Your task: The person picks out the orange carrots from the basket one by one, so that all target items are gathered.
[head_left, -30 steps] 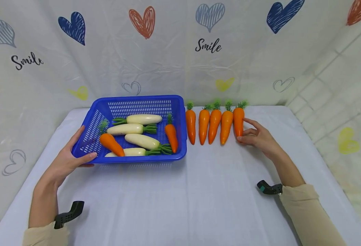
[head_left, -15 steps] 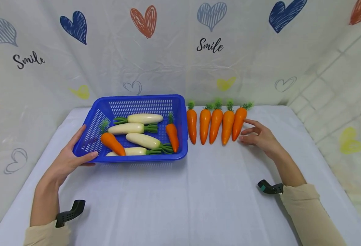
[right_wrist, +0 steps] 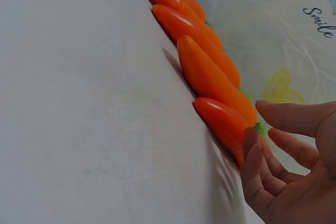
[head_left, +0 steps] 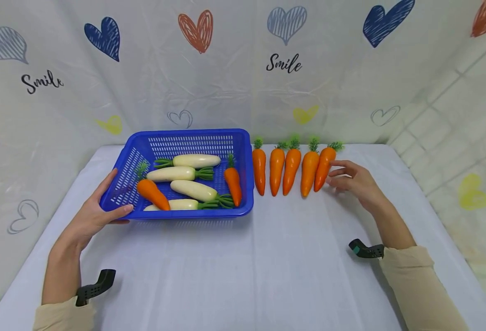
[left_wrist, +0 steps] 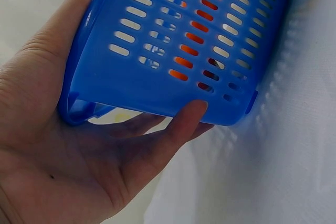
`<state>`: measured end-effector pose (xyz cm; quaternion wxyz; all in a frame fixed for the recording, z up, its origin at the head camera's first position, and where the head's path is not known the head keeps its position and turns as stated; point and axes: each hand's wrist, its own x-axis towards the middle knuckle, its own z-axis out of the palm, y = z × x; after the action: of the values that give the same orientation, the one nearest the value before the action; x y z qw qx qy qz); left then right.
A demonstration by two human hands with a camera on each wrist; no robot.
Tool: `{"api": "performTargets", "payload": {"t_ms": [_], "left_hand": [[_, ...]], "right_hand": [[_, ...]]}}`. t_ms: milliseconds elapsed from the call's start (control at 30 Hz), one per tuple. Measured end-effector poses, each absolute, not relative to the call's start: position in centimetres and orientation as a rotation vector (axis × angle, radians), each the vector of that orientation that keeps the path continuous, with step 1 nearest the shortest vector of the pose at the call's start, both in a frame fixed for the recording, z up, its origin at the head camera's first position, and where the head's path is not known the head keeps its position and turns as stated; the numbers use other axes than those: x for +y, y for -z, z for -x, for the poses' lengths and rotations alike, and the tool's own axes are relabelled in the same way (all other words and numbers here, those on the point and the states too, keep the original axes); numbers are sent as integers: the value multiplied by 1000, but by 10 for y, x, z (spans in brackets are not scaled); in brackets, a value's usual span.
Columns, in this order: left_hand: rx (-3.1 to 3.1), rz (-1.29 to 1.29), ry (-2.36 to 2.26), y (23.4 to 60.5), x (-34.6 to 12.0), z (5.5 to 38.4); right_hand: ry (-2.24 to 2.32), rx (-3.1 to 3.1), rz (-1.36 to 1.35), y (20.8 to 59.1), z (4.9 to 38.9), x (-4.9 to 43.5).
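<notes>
A blue plastic basket (head_left: 185,214) stands at the back left, holding several white radishes (head_left: 195,160) and two carrots, one at its left side (head_left: 152,194) and one at its right (head_left: 233,186). My left hand (head_left: 92,209) grips its front left corner; in the left wrist view the thumb (left_wrist: 190,116) lies along the slotted wall. Right of the basket several carrots lie in a row, leafy ends to the back. The rightmost carrot (head_left: 324,169) leans against its neighbour (head_left: 309,171). My right hand (head_left: 356,184) is beside it, relaxed fingertips right at its side.
The other carrots in the row (head_left: 277,170) lie closer to the basket. A white cloth (head_left: 243,271) covers the table. Behind it hangs a pale curtain (head_left: 234,82) with printed hearts, close to the basket and the carrot tops.
My right hand's fingers have come off the rightmost carrot, which now slants with its tip to the left, against its neighbour. My left hand and the basket have stayed put.
</notes>
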<state>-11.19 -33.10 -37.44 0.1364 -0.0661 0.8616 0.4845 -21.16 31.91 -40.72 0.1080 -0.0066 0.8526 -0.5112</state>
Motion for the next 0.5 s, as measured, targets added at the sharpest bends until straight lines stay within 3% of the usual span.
{"api": "performTargets", "payload": {"t_ms": [500], "left_hand": [[2500, 200, -1378, 376, -332, 114]], "right_hand": [[1622, 2539, 106, 393, 215, 281]]}}
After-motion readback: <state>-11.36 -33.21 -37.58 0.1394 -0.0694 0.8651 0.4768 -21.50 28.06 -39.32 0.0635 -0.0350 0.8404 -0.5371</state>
